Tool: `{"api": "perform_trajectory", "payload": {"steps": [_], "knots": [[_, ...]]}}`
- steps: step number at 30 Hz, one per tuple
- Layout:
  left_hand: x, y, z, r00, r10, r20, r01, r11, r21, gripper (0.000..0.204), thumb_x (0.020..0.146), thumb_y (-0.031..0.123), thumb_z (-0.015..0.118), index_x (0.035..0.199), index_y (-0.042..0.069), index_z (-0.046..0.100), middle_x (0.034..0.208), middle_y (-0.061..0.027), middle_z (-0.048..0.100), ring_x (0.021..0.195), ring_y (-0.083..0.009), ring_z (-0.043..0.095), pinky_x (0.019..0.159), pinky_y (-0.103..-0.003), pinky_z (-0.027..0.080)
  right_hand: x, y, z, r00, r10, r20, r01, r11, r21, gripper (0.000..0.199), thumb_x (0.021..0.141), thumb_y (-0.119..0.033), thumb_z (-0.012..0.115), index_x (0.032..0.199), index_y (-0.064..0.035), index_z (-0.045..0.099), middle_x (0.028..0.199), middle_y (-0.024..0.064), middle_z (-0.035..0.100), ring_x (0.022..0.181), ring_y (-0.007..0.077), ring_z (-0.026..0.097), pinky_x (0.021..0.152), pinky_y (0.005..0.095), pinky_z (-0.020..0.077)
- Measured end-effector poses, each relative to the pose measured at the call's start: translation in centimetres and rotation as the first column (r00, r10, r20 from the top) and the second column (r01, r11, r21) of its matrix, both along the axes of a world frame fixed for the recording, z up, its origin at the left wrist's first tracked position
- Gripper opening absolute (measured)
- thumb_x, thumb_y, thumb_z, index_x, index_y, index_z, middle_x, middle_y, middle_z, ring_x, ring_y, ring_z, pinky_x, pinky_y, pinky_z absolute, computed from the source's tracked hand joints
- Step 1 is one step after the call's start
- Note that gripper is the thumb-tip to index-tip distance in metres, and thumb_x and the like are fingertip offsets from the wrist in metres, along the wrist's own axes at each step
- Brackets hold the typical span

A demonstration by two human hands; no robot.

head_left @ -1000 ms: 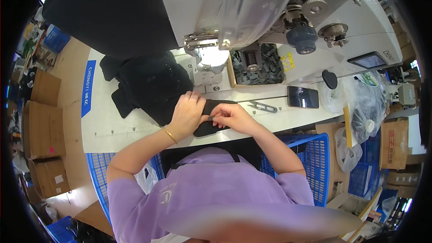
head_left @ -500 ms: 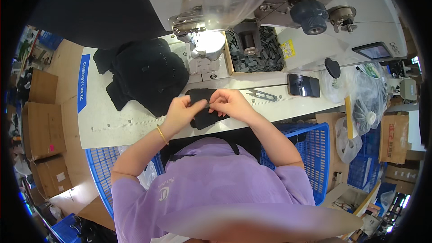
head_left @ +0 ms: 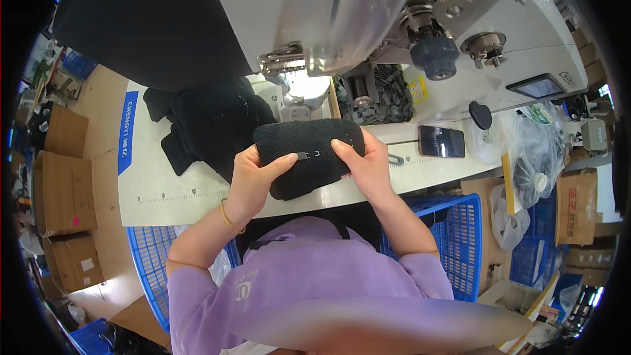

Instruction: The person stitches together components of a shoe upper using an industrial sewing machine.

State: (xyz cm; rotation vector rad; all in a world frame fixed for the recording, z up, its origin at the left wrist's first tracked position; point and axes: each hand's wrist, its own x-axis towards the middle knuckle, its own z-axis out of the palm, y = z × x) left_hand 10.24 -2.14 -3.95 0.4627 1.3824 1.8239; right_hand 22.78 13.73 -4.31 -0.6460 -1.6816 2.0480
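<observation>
Black knit piece (head_left: 289,137) sits mid-frame, above the near edge of the white table (head_left: 148,181), held at both ends. Left hand (head_left: 248,174) pinches the left end, thumb by a small grey tag (head_left: 302,156); right hand (head_left: 369,165) grips the right end, thumb on top, fingers mostly hidden behind. Two-end hold probably keeps the face flat and the tag in view. Black fabric pile (head_left: 213,121) lies left of centre, apparently kept within reach. Sewing machine (head_left: 328,6) fills the top and overhangs the box of grey pieces (head_left: 384,95), partly blocking it. Right hand covers most of the thread snips (head_left: 396,160). Phone (head_left: 442,141) lies right of centre; blue basket (head_left: 468,250) lower right.
</observation>
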Motion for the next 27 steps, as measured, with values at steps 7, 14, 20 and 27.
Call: {"api": "perform_trajectory", "payload": {"steps": [7, 14, 20, 27], "knots": [[-0.3, 0.8, 0.6, 0.999, 0.034, -0.026, -0.033, 0.999, 0.012, 0.024, 0.083, 0.003, 0.066, 0.105, -0.004, 0.060, 0.096, -0.0088, 0.066, 0.083, -0.0108, 0.063, 0.076, -0.025, 0.053, -0.6, -0.3, 0.7, 0.998, -0.054, -0.044, 0.055, 0.998, 0.009, 0.018, 0.088, -0.016, 0.063, 0.100, -0.0023, 0.062, 0.072, -0.0013, 0.061, 0.055, 0.0016, 0.054, 0.043, 0.0164, 0.0437], [-0.9, 1.0, 1.5, 0.995, 0.062, -0.076, -0.057, 0.996, 0.067, 0.024, 0.083, 0.002, 0.065, 0.105, -0.005, 0.059, 0.097, -0.0095, 0.066, 0.083, -0.0116, 0.063, 0.078, -0.026, 0.053, -1.4, -0.3, 1.6, 0.995, -0.050, -0.088, 0.053, 0.998, 0.029, 0.019, 0.088, -0.017, 0.064, 0.100, -0.0021, 0.062, 0.071, -0.0014, 0.060, 0.054, 0.0020, 0.054, 0.043, 0.0168, 0.0434], [-3.6, 3.0, 3.8, 0.993, 0.092, -0.074, -0.088, 0.995, 0.055, 0.030, 0.079, 0.000, 0.066, 0.107, -0.006, 0.058, 0.095, -0.0100, 0.066, 0.081, -0.0151, 0.065, 0.073, -0.029, 0.056, -4.9, 1.3, 4.0, 0.990, -0.137, -0.021, 0.138, 0.986, 0.093, 0.010, 0.087, -0.008, 0.060, 0.094, -0.0020, 0.061, 0.070, -0.0014, 0.058, 0.053, 0.0032, 0.052, 0.041, 0.0194, 0.0415], [-6.4, 4.9, 4.3, 0.994, 0.102, -0.039, -0.099, 0.993, 0.068, 0.015, 0.080, -0.004, 0.063, 0.094, -0.006, 0.064, 0.087, -0.0098, 0.067, 0.073, -0.0149, 0.065, 0.066, -0.028, 0.055, -7.9, 3.7, 2.1, 0.943, -0.231, -0.241, 0.291, 0.922, 0.257, 0.007, 0.087, -0.005, 0.055, 0.091, -0.0039, 0.061, 0.071, -0.0019, 0.057, 0.060, 0.0038, 0.053, 0.050, 0.0234, 0.0439]]}}
